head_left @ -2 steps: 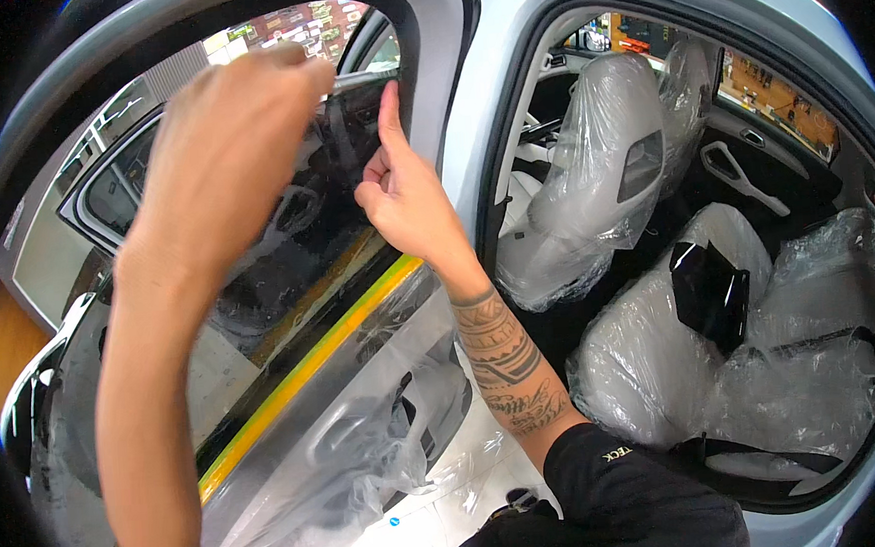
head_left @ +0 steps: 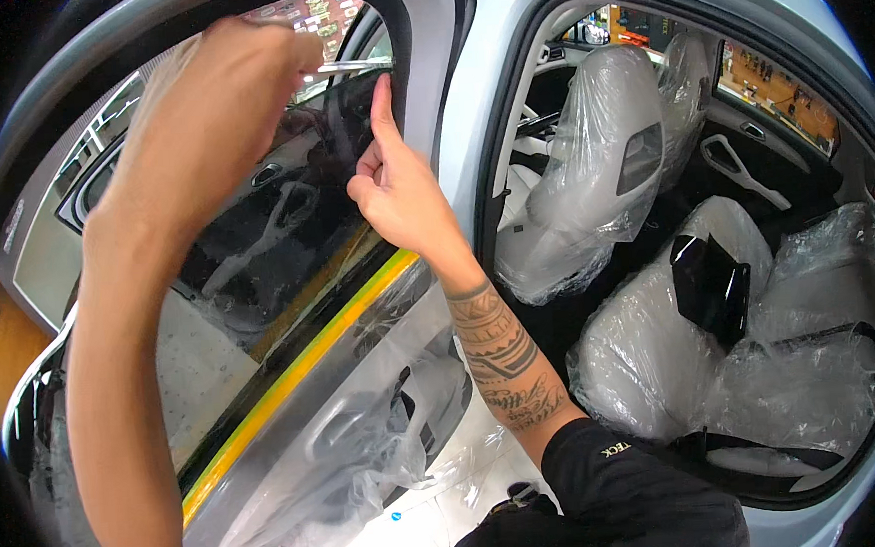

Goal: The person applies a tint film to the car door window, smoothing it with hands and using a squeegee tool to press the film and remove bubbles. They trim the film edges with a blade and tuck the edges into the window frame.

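- Black sleeve (head_left: 610,468), nearest, lower right. Short pale lettering (head_left: 617,451) on it, not copied out.
- Right forearm (head_left: 496,335) comes out of it: patterned tattoo bands, script below them.
- Right hand (head_left: 402,190): one finger straight up, tip at the upper corner of the dark window pane (head_left: 248,295), beside the pale door frame (head_left: 431,108). Other fingers curled; can't tell if anything is pinched there.
- Left hand (head_left: 250,79): bent over near the pane's top, higher than the right. Fingertips hidden; can't tell if spread or pinching.
- Thin pale strip (head_left: 355,66) between left hand and frame, just above the right fingertip. Pane edge or tool, can't tell.
- Step, my read: both hands working the pane's upper edge at that corner. Next move calls for light, even fingertip contact and care against the frame.
- Yellow-green strip (head_left: 303,369) along the pane's bottom; clear plastic (head_left: 354,459) over the door panel below.
- Right side, through the door opening: plastic-wrapped seats (head_left: 600,153), glossy black sheet (head_left: 709,292) lying on the rear one.
- Far back: brick-coloured wall (head_left: 317,15) with small pale labels, too small to read.
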The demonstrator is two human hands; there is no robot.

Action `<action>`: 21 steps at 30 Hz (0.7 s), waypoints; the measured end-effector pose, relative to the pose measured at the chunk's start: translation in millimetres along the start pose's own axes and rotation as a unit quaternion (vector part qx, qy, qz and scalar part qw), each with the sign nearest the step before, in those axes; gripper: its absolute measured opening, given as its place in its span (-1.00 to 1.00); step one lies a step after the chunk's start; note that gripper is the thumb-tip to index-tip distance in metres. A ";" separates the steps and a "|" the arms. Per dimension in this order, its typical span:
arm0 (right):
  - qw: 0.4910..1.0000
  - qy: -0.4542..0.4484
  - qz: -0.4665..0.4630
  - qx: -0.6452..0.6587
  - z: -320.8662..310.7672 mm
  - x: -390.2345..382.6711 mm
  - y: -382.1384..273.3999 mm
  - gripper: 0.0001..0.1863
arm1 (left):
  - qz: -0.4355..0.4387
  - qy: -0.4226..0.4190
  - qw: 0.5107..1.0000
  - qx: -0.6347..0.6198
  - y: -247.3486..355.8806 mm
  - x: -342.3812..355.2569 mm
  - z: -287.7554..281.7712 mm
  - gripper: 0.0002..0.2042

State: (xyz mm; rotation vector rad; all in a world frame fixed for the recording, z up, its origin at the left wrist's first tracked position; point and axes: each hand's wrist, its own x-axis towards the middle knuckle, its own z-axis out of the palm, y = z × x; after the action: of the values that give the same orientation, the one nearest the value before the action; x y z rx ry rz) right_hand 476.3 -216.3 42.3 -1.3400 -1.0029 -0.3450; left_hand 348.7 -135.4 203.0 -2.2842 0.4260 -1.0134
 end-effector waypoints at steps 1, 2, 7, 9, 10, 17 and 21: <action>1.000 -0.005 0.010 0.005 0.6 0.7 -2.2 0.08 | 0.014 0.019 1.000 0.003 -0.3 1.3 0.6 -0.90; 1.000 -0.006 0.012 0.007 0.9 0.7 -1.8 0.08 | 0.008 0.006 1.000 0.005 0.1 3.7 0.6 -0.89; 1.000 0.005 -0.014 0.005 1.7 4.5 3.7 0.13 | 0.022 0.019 0.998 0.057 1.5 6.9 1.7 -0.81; 1.000 0.002 -0.009 -0.003 3.3 3.5 2.3 0.12 | 0.028 0.016 0.996 0.085 -4.2 3.7 7.3 -0.75; 1.000 0.000 -0.006 -0.010 2.2 3.3 1.3 0.12 | 0.030 0.016 0.995 0.098 -5.4 3.9 7.5 -0.72; 1.000 0.009 -0.012 0.000 1.9 4.5 6.6 0.09 | -0.054 -0.107 0.991 0.061 -17.2 13.8 10.3 -0.53; 1.000 -0.008 0.016 0.004 -0.1 4.7 3.5 0.08 | -0.002 -0.052 0.998 0.023 -42.3 13.6 30.8 -0.57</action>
State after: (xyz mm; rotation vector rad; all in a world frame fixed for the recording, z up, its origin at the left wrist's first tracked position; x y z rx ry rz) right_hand 481.5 -214.0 43.6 -1.3525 -0.9943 -0.3061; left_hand 382.7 -97.6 221.2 -2.2851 0.3510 -0.8938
